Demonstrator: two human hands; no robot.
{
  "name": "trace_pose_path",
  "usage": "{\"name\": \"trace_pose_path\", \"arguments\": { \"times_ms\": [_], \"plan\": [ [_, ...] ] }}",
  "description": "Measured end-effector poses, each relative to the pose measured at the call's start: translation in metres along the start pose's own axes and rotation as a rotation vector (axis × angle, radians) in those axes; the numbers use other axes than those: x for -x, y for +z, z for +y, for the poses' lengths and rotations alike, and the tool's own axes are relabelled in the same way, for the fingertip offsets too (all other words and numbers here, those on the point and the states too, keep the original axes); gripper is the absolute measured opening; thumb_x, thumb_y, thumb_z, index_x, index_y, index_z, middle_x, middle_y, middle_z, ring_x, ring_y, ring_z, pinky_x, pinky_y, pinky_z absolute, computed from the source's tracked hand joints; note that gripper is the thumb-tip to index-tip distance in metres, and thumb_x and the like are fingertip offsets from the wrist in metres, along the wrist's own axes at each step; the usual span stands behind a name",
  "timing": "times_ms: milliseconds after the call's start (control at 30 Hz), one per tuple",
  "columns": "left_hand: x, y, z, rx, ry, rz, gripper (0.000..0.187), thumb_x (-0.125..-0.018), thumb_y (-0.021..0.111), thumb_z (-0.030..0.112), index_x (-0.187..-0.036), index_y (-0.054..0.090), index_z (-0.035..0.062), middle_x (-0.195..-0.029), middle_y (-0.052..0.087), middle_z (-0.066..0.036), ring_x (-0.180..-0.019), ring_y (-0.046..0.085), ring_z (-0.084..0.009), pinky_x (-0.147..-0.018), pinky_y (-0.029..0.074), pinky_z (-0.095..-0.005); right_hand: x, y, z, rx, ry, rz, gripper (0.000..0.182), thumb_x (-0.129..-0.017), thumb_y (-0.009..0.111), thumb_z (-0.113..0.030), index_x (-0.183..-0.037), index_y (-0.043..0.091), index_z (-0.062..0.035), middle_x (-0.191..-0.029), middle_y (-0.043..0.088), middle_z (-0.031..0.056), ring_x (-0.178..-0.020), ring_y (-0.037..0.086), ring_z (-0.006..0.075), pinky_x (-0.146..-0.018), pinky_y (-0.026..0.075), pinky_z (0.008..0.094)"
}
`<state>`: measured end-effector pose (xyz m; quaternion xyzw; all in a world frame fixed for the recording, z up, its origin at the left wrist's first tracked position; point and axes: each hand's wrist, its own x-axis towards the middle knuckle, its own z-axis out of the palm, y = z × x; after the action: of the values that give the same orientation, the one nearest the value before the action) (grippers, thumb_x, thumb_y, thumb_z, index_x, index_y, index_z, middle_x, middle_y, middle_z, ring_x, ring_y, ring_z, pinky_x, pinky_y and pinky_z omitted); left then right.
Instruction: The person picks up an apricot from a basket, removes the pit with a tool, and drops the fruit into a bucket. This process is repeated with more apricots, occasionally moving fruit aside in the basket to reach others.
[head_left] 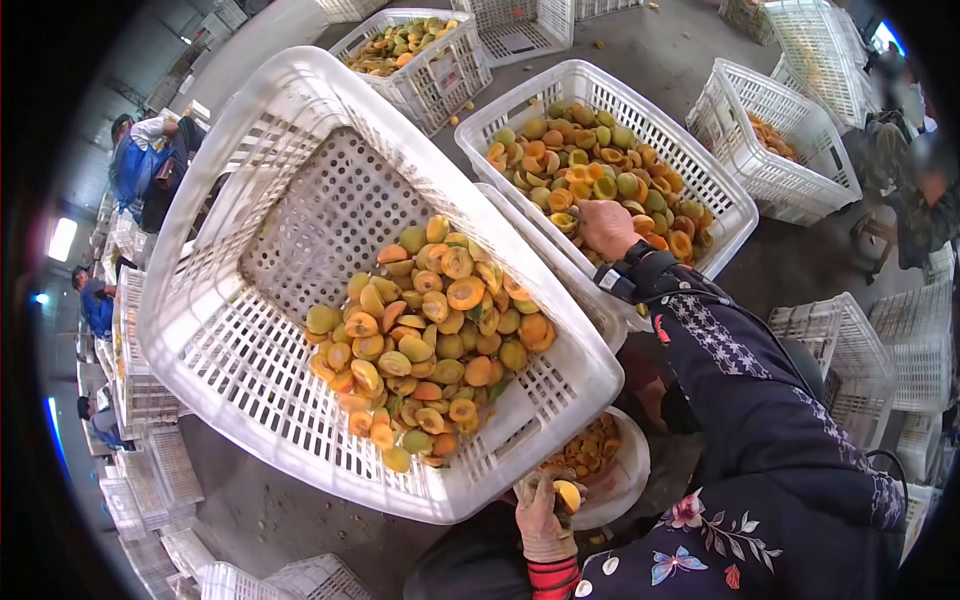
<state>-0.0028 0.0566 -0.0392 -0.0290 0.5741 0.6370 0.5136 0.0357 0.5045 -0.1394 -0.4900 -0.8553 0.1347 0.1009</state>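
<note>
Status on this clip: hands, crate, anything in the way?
Right hand grips tilted crate rim. Left hand, gloved, at its low corner, half fruit in fingers. Fruit halves piled low. White bowl beneath.

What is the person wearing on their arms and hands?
The right hand is bare, with a black wrist strap bearing a small white tag. Its sleeve is dark navy with pale star-like stitching and embroidered flowers. The left hand wears a light glove above a red-and-black striped cuff.
</note>
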Motion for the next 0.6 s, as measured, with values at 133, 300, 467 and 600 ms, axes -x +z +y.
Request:
{"name": "trace_pose_path", "arguments": {
  "times_ms": [133, 300, 467, 600],
  "plan": [
    [0.009, 0.003, 0.005, 0.006, 0.004, 0.01, 0.034, -0.099, 0.054, 0.03, -0.104, 0.055, -0.004, -0.086, 0.066, -0.017, -0.069, 0.067, -0.0252, -0.058, 0.056, -0.0302, 0.006, -0.004, 0.007, -0.098, -0.018, 0.036, 0.018, -0.078, 0.061, -0.017, -0.089, 0.065, -0.0037, -0.083, 0.066, 0.0213, -0.084, 0.063, 0.043, -0.071, 0.049, 0.051],
    [0.01, -0.003, 0.001, 0.077, -0.025, 0.027, 0.033, -0.099, 0.056, 0.025, -0.105, 0.058, -0.007, -0.089, 0.068, -0.017, -0.07, 0.068, -0.0256, -0.062, 0.057, -0.033, -0.005, 0.01, 0.004, -0.041, -0.071, 0.071, 0.017, -0.076, 0.063, -0.018, -0.078, 0.068, -0.0017, -0.077, 0.066, 0.0217, -0.077, 0.064, 0.0425, -0.066, 0.05, 0.0501],
    [0.004, 0.001, 0.001, 0.02, -0.018, 0.038, 0.038, -0.098, 0.056, 0.033, -0.102, 0.056, -0.0043, -0.084, 0.065, -0.017, -0.069, 0.066, -0.0238, -0.059, 0.056, -0.0299, -0.017, 0.011, -0.012, 0.084, -0.045, -0.106, 0.014, -0.079, 0.062, -0.013, -0.079, 0.072, -0.0031, -0.079, 0.068, 0.0192, -0.081, 0.067, 0.0383, -0.067, 0.052, 0.0459],
    [0.003, 0.001, 0.008, -0.004, -0.046, 0.013, 0.037, -0.098, 0.056, 0.033, -0.103, 0.055, -0.004, -0.086, 0.065, -0.016, -0.071, 0.066, -0.0242, -0.062, 0.056, -0.0311, -0.021, 0.001, -0.01, 0.156, -0.048, -0.113, 0.014, -0.08, 0.06, -0.011, -0.082, 0.072, -0.0029, -0.081, 0.069, 0.0188, -0.082, 0.068, 0.0359, -0.069, 0.053, 0.0444]
  ]
}}
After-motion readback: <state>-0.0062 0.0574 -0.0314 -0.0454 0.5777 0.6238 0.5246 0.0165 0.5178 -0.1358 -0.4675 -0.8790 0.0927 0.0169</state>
